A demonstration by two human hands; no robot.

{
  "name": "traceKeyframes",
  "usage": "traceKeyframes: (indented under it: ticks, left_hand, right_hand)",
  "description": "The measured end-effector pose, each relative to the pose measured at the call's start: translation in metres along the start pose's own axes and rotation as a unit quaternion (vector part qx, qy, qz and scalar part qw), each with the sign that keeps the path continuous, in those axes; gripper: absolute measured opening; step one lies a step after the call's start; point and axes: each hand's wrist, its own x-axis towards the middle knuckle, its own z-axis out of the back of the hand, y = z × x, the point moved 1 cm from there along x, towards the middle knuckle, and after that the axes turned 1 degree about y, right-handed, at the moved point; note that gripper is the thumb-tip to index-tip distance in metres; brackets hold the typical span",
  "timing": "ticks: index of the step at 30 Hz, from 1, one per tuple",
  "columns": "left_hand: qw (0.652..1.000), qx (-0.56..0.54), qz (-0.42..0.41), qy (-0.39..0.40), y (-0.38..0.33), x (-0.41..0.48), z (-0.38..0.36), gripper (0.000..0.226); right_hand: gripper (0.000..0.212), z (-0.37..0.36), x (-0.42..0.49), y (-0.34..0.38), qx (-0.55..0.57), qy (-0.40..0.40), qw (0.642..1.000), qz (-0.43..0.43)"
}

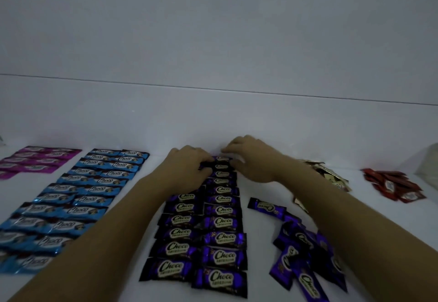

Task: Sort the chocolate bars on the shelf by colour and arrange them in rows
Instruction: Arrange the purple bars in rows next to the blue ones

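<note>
Where the purple foil-wrapped chocolate-bar rows [222, 221] end at 12 o'clock, the left hand [189, 162] pinches one purple bar [205, 166]; the right hand [251, 159] sits beside it, grip not discernible. Judgement: purple sorting unfinished; next, draw from the loose purple heap [288, 258] at 4 o'clock.

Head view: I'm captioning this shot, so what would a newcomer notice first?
Dead centre, the left hand and right hand meet at the far end of the purple rows. Left of them lie neat blue rows; to the right sits a loose purple pile.
</note>
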Motion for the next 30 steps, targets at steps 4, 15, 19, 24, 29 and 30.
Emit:
traceKeyframes:
  ticks: [4, 15, 19, 24, 29, 30]
  left_hand:
    - [0.995, -0.035, -0.096, 0.002, -0.051, -0.013, 0.015, 0.035]
    - [0.977, 0.079, -0.182, 0.073, -0.104, -0.005, -0.022, 0.032]
    - [0.987, 0.011, -0.148, 0.063, -0.101, -0.007, -0.023, 0.023]
    - [0.988, -0.084, -0.125, 0.023, -0.088, -0.015, -0.024, 0.021]
    - [0.965, -0.250, -0.077, 0.011, -0.083, -0.023, -0.014, 0.012]
    - [0.961, -0.267, -0.063, 0.007, -0.082, -0.025, -0.012, 0.011]
  right_hand:
    - [0.025, 0.040, -0.052, -0.012, 0.020, 0.065, 0.997, -0.031]
    - [0.032, 0.016, -0.115, -0.021, 0.003, 0.146, 0.986, -0.083]
    - [0.037, 0.014, -0.115, -0.022, 0.003, 0.162, 0.984, -0.078]
    - [0.034, 0.016, -0.118, -0.022, 0.043, 0.175, 0.982, -0.059]
    - [0.048, 0.011, -0.116, -0.022, 0.094, 0.193, 0.976, -0.035]
    - [0.048, 0.010, -0.116, -0.022, 0.099, 0.195, 0.975, -0.035]
